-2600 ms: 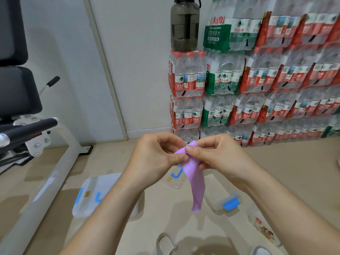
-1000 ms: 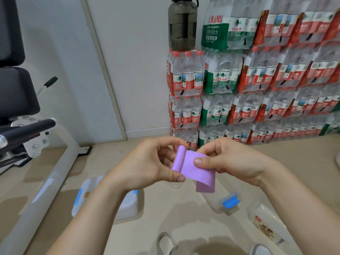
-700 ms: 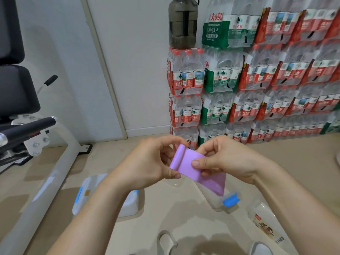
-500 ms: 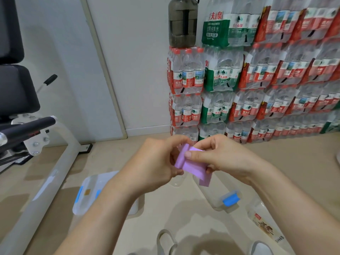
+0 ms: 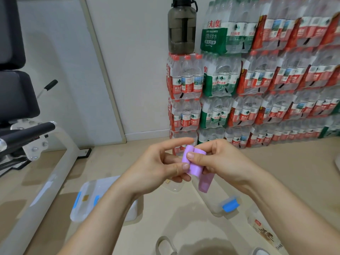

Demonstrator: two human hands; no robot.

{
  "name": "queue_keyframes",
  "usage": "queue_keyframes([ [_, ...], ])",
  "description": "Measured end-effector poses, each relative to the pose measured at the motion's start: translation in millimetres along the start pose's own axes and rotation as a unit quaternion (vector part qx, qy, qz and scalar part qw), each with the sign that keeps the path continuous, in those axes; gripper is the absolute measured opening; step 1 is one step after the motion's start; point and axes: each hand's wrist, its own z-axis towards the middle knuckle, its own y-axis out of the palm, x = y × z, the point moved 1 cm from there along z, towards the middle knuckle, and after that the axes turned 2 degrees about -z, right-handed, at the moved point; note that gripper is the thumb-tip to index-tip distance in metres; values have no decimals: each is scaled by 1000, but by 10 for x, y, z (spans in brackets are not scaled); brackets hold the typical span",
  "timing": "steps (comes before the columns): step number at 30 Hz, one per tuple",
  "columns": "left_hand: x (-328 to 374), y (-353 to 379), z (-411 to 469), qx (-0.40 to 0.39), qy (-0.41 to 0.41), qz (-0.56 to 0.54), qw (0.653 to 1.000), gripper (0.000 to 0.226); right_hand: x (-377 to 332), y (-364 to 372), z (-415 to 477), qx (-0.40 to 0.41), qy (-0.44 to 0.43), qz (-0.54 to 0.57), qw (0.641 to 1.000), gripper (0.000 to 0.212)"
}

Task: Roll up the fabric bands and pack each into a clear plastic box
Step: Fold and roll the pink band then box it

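Note:
A lilac fabric band (image 5: 195, 163) is held in mid-air in front of me, mostly rolled, with a short loose tail hanging down to the right. My left hand (image 5: 158, 168) pinches the roll's left side with thumb and fingers. My right hand (image 5: 219, 162) grips it from the right, thumb pressed across the top. On the floor below lie a clear plastic box with blue clips (image 5: 88, 199) at the left and another clear box with a blue clip (image 5: 224, 205) at the right. A small clear lid or box (image 5: 173, 186) shows between my hands.
Shrink-wrapped packs of water bottles (image 5: 257, 85) are stacked against the far wall, with a dark jug (image 5: 182, 26) on top. A white and black exercise machine (image 5: 33, 144) stands at the left. A printed packet (image 5: 265, 234) lies at lower right. Slippers (image 5: 165, 245) show at the bottom edge.
The band hung long and loose at first. Both hands have rolled it up, so the roll is thicker and only a short tail hangs now.

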Motion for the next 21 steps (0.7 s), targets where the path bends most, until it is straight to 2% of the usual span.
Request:
queue_keyframes([
  [7,-30,-19,28,41,20,92,995,46,6,-45,-4,16,4,-45,999,20],
  [12,-49,14,54,68,38,212,974,52,21,23,4,39,-9,-66,997,20],
  [15,-59,21,61,76,55,245,965,50,50,52,33,61,-5,-47,997,19],
  [17,-67,26,64,74,57,238,967,51,58,57,38,59,-1,-45,997,18],
  [21,-67,26,49,1,39,116,992,63,57,-1,35,30,1,-20,999,22],
])
